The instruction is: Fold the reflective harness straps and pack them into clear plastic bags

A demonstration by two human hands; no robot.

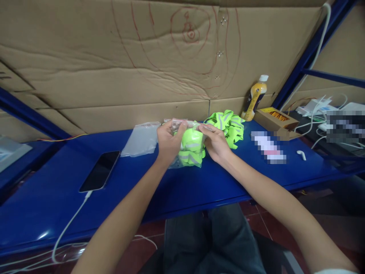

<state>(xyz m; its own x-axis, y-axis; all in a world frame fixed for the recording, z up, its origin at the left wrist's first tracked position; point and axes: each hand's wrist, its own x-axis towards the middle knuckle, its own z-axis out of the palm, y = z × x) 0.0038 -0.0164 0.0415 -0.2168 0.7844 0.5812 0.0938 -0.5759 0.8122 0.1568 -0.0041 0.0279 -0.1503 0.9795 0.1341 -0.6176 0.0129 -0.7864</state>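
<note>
My left hand (167, 141) and my right hand (216, 144) both grip the top edge of a clear plastic bag (190, 146) that holds a folded neon-green reflective vest. The bag stands on the blue shelf (142, 190), between my hands. Both hands pinch the bag's opening, fingers closed. Just behind my right hand lies a loose pile of neon-green vests (230, 127). An empty clear bag (141, 139) lies flat to the left of my left hand.
A black phone (100, 170) on a white cable lies at the left. At the back right stand a yellow drink bottle (256, 97) and an open cardboard box (275, 118). A white earbud (301, 154) and chargers with cables (316, 108) lie at the right. Cardboard covers the back wall.
</note>
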